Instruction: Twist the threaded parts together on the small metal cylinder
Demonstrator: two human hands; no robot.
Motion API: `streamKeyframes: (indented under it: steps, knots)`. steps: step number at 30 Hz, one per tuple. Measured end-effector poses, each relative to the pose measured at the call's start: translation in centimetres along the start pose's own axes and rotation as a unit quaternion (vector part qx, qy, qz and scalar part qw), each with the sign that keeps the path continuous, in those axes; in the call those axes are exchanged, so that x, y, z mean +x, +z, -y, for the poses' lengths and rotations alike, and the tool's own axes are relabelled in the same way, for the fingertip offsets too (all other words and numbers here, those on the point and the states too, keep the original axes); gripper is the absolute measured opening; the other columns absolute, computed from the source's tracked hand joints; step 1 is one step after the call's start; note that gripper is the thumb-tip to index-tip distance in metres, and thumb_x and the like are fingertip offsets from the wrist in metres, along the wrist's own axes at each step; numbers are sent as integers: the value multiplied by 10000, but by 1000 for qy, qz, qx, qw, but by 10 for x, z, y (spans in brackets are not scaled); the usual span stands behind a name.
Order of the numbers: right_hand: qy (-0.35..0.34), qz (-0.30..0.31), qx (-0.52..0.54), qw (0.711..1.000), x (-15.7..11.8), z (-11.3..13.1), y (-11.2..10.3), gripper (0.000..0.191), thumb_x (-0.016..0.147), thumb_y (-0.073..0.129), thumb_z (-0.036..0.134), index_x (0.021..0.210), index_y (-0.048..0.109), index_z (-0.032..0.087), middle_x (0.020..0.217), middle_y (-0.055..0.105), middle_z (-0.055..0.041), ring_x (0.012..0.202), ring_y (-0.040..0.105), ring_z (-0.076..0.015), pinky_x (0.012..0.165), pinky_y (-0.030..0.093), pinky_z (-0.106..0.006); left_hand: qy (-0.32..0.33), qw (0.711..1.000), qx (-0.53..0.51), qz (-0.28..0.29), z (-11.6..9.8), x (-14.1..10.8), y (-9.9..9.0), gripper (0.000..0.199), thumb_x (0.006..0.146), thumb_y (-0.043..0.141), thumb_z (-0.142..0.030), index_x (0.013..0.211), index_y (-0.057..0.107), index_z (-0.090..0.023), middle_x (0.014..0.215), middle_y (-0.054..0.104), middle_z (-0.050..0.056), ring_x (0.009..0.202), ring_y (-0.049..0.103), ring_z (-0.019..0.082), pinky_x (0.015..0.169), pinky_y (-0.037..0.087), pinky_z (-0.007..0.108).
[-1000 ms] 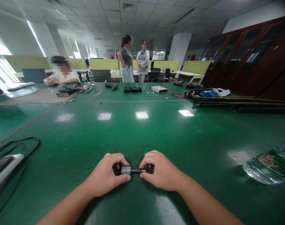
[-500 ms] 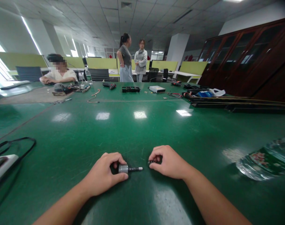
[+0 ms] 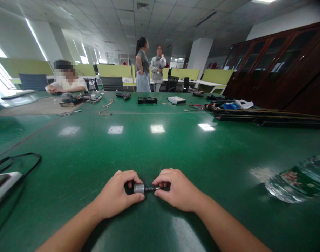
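Observation:
Thumb and fingers of my left hand (image 3: 120,192) are closed round a silver metal cylinder (image 3: 138,188), low over the green table. From its right end a thin dark shaft (image 3: 148,189) points toward my right hand (image 3: 175,189). That hand is closed in a pinch at the shaft's tip, with a small dark ridged piece (image 3: 157,188) partly showing between thumb and fingers. Whether this piece is fitted over the shaft or only touches its end, I cannot tell.
A large water bottle (image 3: 301,178) lies at the right. A white device (image 3: 4,187) with a black cable (image 3: 33,154) is at the left. Along the far side are a drill (image 3: 123,96), a black frame (image 3: 147,100), a white box (image 3: 177,100) and a seated person (image 3: 67,84).
My right hand has moved left with the small dark ridged piece, up to the tip of the shaft. My left hand holds the cylinder in nearly the same place.

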State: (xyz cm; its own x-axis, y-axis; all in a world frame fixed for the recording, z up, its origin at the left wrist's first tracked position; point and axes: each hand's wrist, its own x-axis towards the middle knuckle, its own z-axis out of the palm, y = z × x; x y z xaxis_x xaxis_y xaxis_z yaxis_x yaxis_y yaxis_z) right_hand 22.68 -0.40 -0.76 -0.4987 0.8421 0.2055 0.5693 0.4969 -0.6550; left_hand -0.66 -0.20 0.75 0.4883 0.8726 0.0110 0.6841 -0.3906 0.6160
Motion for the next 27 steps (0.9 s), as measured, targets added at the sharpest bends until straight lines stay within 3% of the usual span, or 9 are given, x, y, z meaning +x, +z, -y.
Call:
streamKeyframes:
  steps: [4, 9, 14, 19, 22, 27]
  knots:
    - [-15, 3, 60, 998, 1, 6, 5, 397, 683, 700, 53, 1039, 709, 226, 840, 675, 1, 786, 607, -155, 759, 456, -282, 4, 1000, -1, -2, 1, -1, 1, 193, 739, 736, -316, 879, 641, -223, 848, 678, -21, 807, 588, 191, 777, 389, 308]
    - [10, -9, 98, 995, 1, 8, 9, 425, 706, 675, 52, 1098, 684, 218, 814, 685, 10, 744, 617, -144, 761, 474, -282, 9, 1000, -4, -2, 2, -2, 2, 236, 702, 761, -266, 902, 643, -229, 882, 684, -28, 808, 593, 193, 796, 383, 315]
    - [14, -14, 82, 996, 0, 7, 10, 399, 720, 677, 79, 1099, 685, 206, 834, 702, 1, 764, 628, -151, 780, 472, -297, 7, 1000, 0, -7, 1, -2, 0, 240, 711, 767, -319, 899, 649, -228, 853, 679, -24, 801, 586, 198, 762, 385, 303]
    - [5, -6, 79, 997, 0, 7, 9, 373, 749, 668, 104, 1109, 680, 199, 841, 703, -1, 768, 627, -148, 776, 474, -288, 13, 1000, -12, -1, -1, 0, -1, 194, 898, 596, -406, 897, 682, -232, 821, 684, -19, 774, 580, 178, 756, 378, 299]
    - [0, -4, 67, 998, 0, 8, 8, 366, 748, 677, 109, 1104, 683, 195, 846, 700, -3, 776, 623, -147, 781, 469, -284, 7, 1000, -4, 0, -1, -1, -1, 179, 867, 639, -396, 918, 685, -231, 829, 685, -18, 786, 580, 181, 750, 380, 294]
    - [-17, 8, 39, 999, 1, 9, 6, 149, 748, 704, 130, 886, 720, 185, 795, 672, -4, 749, 603, -141, 718, 437, -264, 2, 1000, 9, 5, -1, -2, 0, 213, 768, 744, -377, 901, 681, -222, 832, 681, -20, 795, 581, 193, 749, 374, 299]
